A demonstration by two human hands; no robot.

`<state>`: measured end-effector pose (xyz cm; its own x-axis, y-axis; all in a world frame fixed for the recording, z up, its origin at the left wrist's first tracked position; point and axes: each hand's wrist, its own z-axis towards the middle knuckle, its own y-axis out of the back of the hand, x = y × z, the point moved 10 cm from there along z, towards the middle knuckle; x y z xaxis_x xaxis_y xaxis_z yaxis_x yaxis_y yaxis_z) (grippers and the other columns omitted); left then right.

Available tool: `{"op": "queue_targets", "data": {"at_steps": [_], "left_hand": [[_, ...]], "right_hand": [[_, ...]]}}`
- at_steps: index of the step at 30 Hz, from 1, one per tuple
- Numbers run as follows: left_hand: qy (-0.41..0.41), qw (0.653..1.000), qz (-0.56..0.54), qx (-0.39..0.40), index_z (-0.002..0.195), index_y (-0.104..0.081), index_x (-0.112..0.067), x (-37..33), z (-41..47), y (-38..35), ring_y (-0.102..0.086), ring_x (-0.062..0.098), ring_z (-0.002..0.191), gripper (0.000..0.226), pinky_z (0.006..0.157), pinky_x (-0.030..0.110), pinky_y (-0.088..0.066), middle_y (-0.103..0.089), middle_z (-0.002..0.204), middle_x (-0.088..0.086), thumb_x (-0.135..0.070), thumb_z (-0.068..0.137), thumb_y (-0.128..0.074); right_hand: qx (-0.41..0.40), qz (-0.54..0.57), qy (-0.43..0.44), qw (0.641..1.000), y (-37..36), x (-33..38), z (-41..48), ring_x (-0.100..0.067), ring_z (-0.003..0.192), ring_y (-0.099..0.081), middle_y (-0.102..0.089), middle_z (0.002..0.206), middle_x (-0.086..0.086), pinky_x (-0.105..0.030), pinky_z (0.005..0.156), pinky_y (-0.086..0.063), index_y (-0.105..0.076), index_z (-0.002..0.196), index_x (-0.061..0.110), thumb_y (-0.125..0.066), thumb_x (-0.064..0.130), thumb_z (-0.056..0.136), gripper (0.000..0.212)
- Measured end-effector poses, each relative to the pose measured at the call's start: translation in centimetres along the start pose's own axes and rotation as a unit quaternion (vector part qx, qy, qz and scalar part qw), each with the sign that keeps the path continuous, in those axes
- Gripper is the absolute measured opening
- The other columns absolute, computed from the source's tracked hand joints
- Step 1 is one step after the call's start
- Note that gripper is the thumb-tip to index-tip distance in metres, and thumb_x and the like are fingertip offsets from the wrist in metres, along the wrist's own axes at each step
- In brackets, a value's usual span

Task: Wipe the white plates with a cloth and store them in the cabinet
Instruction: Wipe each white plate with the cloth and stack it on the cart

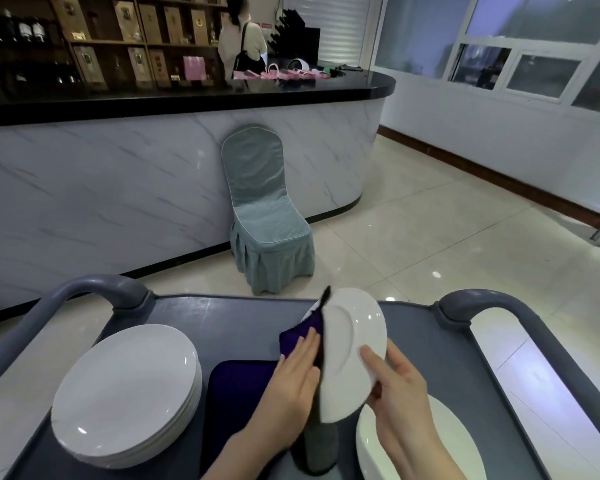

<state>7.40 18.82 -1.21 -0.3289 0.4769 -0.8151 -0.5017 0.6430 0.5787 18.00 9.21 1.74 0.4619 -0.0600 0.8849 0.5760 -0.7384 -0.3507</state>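
The right grip (397,381) clasps a glossy round plate (355,336) on edge above the cart (222,313); the left grip (293,372), fingers flat, presses a fuzzy purple cloth (293,337) against its left face.

A white plate (354,355) is held on edge above a grey cart (243,317), pinched at its rim by the right hand (400,386), with the thumb laid on its face. A purple cloth (300,337) is pressed against its other side by the flat fingers (309,342) of the left hand (297,372). A stack of plates (125,396) is seen left of those fingers. A second plate (413,455) lies under the right wrist.
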Motion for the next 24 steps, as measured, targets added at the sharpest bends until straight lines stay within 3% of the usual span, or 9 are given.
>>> {"op": "queue_targets", "data": {"at_steps": [3,6,10,13,17,20,24], "left_hand": [[0.033,0.999,-0.036,-0.021,0.151,-0.003,-0.031,-0.2,1.3,1.3,0.007,0.003,0.149,0.049,0.121,0.028,0.006,0.002,0.159,-0.020,-0.022,0.108,-0.025],[-0.019,0.999,-0.048,0.002,0.148,-0.005,-0.040,-2.7,0.9,0.3,0.006,-0.008,0.145,0.049,0.119,0.020,0.007,0.000,0.156,-0.032,-0.027,0.104,-0.022],[-0.073,0.996,-0.054,0.015,0.148,-0.008,-0.049,-3.8,-0.7,-1.5,0.001,-0.013,0.144,0.058,0.114,0.008,0.006,-0.003,0.153,-0.041,-0.020,0.101,-0.028],[-0.051,0.998,-0.037,0.017,0.147,-0.001,-0.051,-2.4,-0.5,-1.6,0.004,-0.011,0.145,0.058,0.117,0.015,0.006,0.002,0.155,-0.039,-0.020,0.105,-0.027],[0.071,0.989,-0.129,-0.031,0.147,-0.007,-0.042,0.4,0.6,0.1,0.002,0.002,0.149,0.048,0.124,0.036,-0.003,-0.005,0.158,-0.024,-0.024,0.107,-0.027],[0.034,0.992,-0.113,-0.035,0.144,-0.017,-0.047,-1.9,0.4,-0.3,-0.005,-0.005,0.146,0.045,0.122,0.029,-0.007,-0.010,0.153,-0.033,-0.036,0.102,-0.026],[-0.018,0.995,-0.091,0.034,0.151,-0.005,-0.049,-3.5,0.0,-2.7,0.003,-0.017,0.141,0.055,0.115,0.025,0.005,-0.002,0.152,-0.043,-0.029,0.102,-0.023]], "right_hand": [[0.015,-0.001,0.004,1.000,-0.7,-0.2,-0.4,-0.022,0.094,-0.074,-0.077,0.107,-0.004,-0.027,0.064,-0.058,-0.071,0.117,0.022,-0.063,0.006,0.092,0.031],[-0.002,0.004,0.011,1.000,-0.8,0.7,0.5,-0.019,0.084,-0.075,-0.078,0.100,-0.007,-0.026,0.062,-0.058,-0.072,0.113,0.017,-0.062,0.003,0.093,0.027],[-0.003,0.004,0.021,1.000,-0.5,1.8,1.0,-0.021,0.088,-0.075,-0.077,0.102,-0.009,-0.027,0.065,-0.058,-0.074,0.110,0.017,-0.062,0.004,0.093,0.025],[-0.006,0.006,0.015,1.000,0.2,0.9,0.6,-0.019,0.084,-0.075,-0.077,0.102,-0.009,-0.025,0.061,-0.058,-0.073,0.112,0.017,-0.061,0.003,0.093,0.026],[0.018,-0.006,0.016,1.000,-0.2,0.0,-0.3,-0.022,0.089,-0.075,-0.077,0.103,-0.006,-0.027,0.062,-0.058,-0.075,0.109,0.023,-0.063,0.005,0.093,0.027],[0.014,-0.015,0.028,0.999,-0.2,1.0,0.3,-0.020,0.086,-0.075,-0.077,0.101,-0.007,-0.026,0.062,-0.058,-0.073,0.112,0.020,-0.062,0.004,0.093,0.028],[0.011,-0.034,0.048,0.998,0.2,2.2,0.9,-0.022,0.088,-0.075,-0.078,0.101,-0.007,-0.026,0.064,-0.058,-0.073,0.112,0.018,-0.061,0.002,0.093,0.027]]}}
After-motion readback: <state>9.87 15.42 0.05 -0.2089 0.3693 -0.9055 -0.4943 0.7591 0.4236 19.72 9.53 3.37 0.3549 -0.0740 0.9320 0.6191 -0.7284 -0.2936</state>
